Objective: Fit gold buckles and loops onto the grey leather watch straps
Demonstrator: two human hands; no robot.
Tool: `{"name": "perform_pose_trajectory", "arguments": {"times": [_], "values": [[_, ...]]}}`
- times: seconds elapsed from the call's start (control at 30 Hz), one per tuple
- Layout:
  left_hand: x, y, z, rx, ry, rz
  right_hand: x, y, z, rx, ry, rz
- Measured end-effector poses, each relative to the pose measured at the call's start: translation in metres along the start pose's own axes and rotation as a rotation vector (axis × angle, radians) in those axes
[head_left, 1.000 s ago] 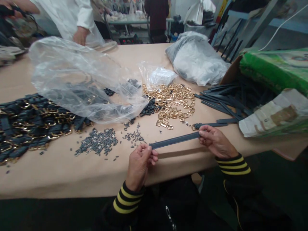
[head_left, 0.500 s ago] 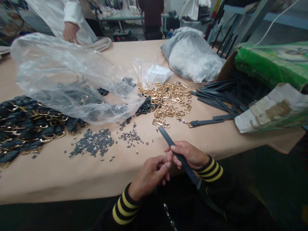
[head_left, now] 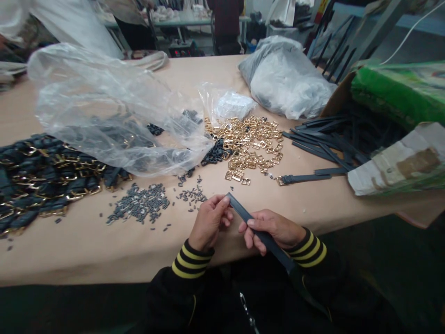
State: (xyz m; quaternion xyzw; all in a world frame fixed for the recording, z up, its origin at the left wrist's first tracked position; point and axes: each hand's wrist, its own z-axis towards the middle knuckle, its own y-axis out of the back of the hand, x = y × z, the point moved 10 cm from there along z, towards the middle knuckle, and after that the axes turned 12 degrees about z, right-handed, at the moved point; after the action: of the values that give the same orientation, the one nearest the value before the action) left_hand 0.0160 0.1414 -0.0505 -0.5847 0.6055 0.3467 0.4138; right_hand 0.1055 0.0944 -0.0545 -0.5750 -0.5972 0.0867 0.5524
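A dark strap (head_left: 241,209) slants over the table's front edge, its far end pointing up and left. My right hand (head_left: 273,229) is closed around its middle, thumb on top. At the strap's far tip, my left hand (head_left: 211,221) pinches the end between thumb and fingers. The lower part of the strap runs down past my right sleeve. Beyond my hands lies a heap of gold buckles (head_left: 255,144). Small dark cut pieces (head_left: 142,203) are scattered to the left of my left hand. A strap with a gold buckle (head_left: 299,179) rests to the right.
Finished-looking buckled straps (head_left: 45,181) are piled at the left, partly beside a clear plastic bag (head_left: 114,102). A stuffed grey bag (head_left: 292,76) sits at the back. Loose dark straps (head_left: 327,137) spill from a green box (head_left: 389,95) at the right.
My left hand has moved up and left from near my right hand to the strap's far tip, and pinches it. The co-worker's hand at the back left is out of sight.
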Motion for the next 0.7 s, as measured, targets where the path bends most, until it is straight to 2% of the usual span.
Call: {"name": "perform_pose_trajectory", "arguments": {"times": [0.13, 0.3, 0.4, 0.47, 0.6, 0.7], "values": [[0.001, -0.001, 0.0, -0.017, 0.003, -0.044, 0.001, 0.001, 0.001, -0.018, -0.006, 0.006], [-0.006, -0.003, -0.004, -0.004, -0.057, -0.077, 0.016, 0.011, 0.004, -0.17, 0.11, 0.031], [-0.01, -0.001, -0.007, 0.015, -0.114, -0.126, 0.019, 0.015, 0.004, -0.213, 0.132, 0.018], [-0.008, 0.0, -0.009, 0.02, -0.116, -0.15, 0.024, 0.02, 0.002, -0.26, 0.182, -0.102], [0.003, 0.007, -0.011, -0.034, -0.072, -0.185, 0.038, 0.025, -0.003, -0.372, 0.289, -0.488], [0.006, 0.009, -0.011, -0.061, -0.061, -0.179, 0.042, 0.023, -0.003, -0.402, 0.303, -0.622]]}}
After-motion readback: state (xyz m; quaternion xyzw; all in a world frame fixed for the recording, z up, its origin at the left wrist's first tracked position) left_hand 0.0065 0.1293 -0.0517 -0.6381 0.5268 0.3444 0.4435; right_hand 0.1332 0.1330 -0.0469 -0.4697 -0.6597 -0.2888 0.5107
